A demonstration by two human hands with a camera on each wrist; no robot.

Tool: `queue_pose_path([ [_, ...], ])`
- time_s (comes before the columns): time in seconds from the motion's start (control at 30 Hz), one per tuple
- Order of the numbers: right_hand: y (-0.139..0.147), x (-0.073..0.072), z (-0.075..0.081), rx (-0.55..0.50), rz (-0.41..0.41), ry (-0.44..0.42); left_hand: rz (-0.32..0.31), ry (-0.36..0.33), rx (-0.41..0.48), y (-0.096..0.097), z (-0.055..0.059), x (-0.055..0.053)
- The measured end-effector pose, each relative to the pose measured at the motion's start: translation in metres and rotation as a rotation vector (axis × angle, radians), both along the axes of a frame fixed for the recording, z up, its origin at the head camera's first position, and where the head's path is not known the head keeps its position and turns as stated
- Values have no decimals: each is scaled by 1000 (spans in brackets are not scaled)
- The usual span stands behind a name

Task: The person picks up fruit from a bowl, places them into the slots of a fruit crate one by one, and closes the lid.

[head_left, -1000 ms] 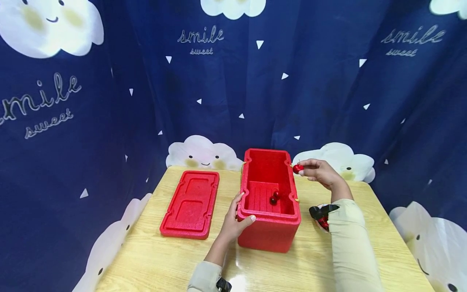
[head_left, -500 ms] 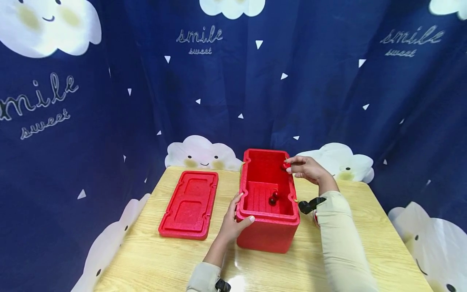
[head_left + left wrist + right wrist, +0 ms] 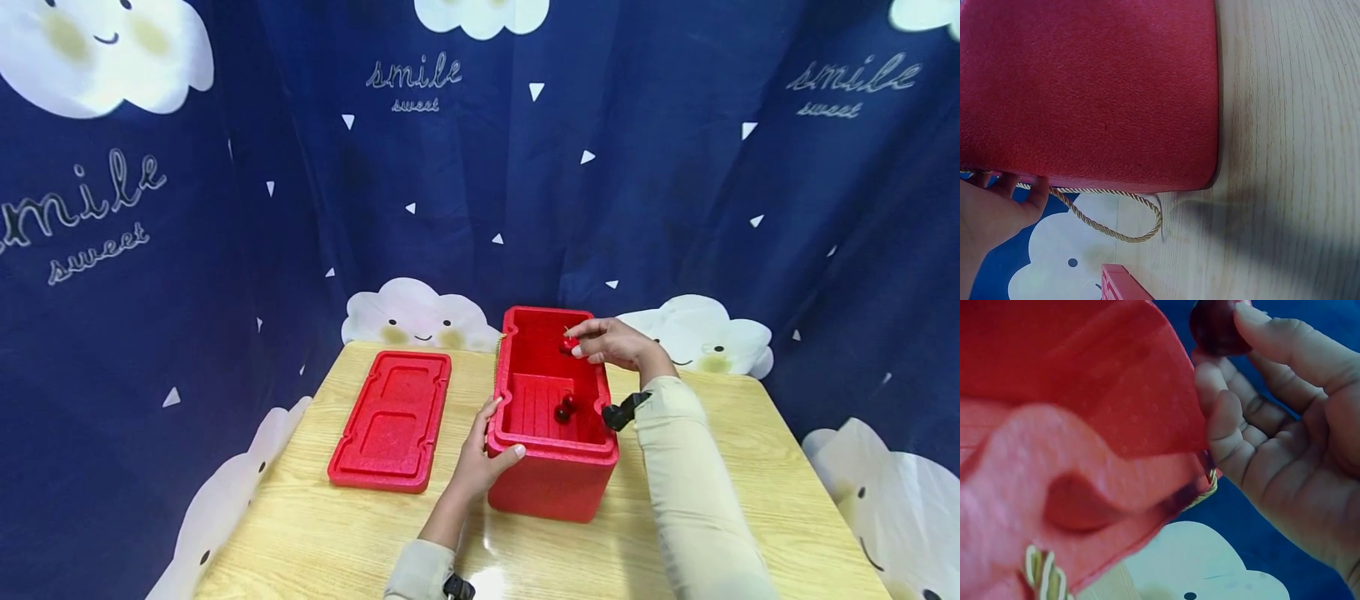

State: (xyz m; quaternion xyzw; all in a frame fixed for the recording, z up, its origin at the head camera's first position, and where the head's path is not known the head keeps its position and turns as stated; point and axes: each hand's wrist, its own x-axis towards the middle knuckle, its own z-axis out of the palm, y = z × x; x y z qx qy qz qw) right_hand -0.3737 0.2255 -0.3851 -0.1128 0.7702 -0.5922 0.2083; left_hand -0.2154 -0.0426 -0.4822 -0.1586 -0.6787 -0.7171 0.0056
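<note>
A tall, lidless red foam box (image 3: 551, 481) stands on the table. My left hand (image 3: 477, 462) grips its near left corner, thumb on the front face and fingers along the side; the left wrist view shows those fingers (image 3: 1038, 195) against the box beside a gold cord (image 3: 1113, 232). Over the box's far right part, my right hand (image 3: 613, 342) pinches a dark red cherry (image 3: 1216, 328) between thumb and fingers. On the box floor lie two more cherries (image 3: 564, 408) close together.
A red lid (image 3: 392, 421) lies flat on the wooden table (image 3: 300, 533), left of the box. A blue curtain (image 3: 465, 183) with white clouds hangs behind and at both sides. Gold cord (image 3: 1047, 575) is fixed to the box's right side too.
My right hand has carried the cherry left, from outside the box's right rim to above its inside. The sleeve now hides the small bowl of red fruit. My left hand stays put.
</note>
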Motion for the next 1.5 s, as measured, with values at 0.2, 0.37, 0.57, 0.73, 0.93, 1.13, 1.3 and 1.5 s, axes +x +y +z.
queue_pose_path([
  [0.2,-9,-1,4,72,60,-23,1,13,-12,1,2,0],
  [0.37,-15,-4,2,108,117,-37,-12,29,10,2,1,0],
  [0.57,-28,-7,-3,157,137,-29,-9,28,7,2,1,0],
  [0.73,-37,-7,-8,186,173,-44,-15,35,5,3,0,-1],
  [0.93,-40,-6,-7,209,139,-74,-25,45,15,5,0,0],
  [1.13,-37,-2,0,234,128,-53,-17,17,-1,5,-1,-1],
  [1.3,-29,5,11,332,120,44,-19,7,-25,4,0,0],
  [1.5,-15,18,23,357,134,141,3,-9,-25,0,1,1],
])
